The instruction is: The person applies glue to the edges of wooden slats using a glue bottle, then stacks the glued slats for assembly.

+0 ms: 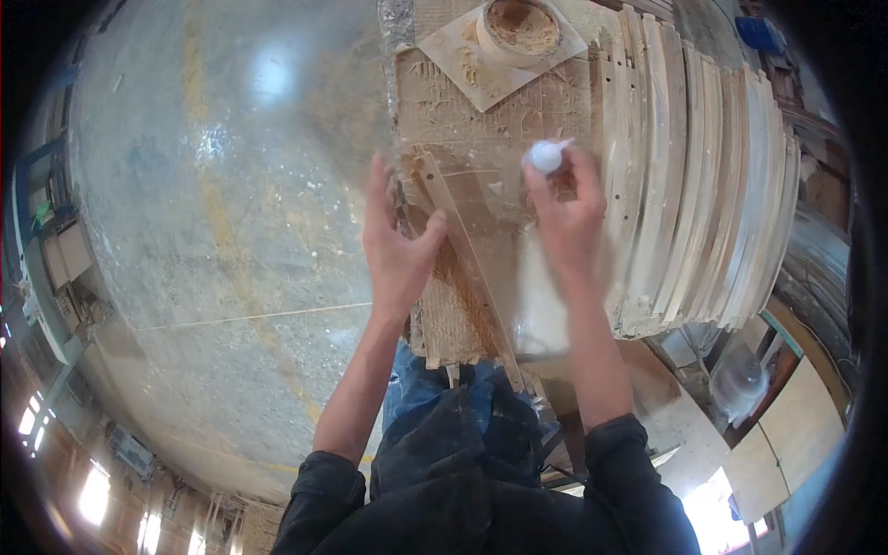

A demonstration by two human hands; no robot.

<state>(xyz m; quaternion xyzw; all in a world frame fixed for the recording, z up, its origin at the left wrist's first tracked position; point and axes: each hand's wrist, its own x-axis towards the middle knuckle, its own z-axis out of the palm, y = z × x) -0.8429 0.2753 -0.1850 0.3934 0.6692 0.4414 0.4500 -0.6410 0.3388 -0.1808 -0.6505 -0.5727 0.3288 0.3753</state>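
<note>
A narrow wooden strip point(474, 268) with dark holes lies slantwise across the worn, cardboard-covered work surface point(462, 324). My left hand point(400, 254) is open at the strip's upper left, its thumb spread toward the wood and its fingers stretched up along the surface's left edge. In my right hand point(571, 217), to the right of the strip, is a small bottle with a white nozzle cap point(547, 157). Fingers and thumb close around it, hiding most of its body. The hand is slightly blurred.
A round tub point(497, 48) of tan paste stands on a smeared square board point(453, 69) at the far end. Many similar wooden strips point(689, 176) lie side by side to the right. On the left is a stained concrete floor point(268, 185).
</note>
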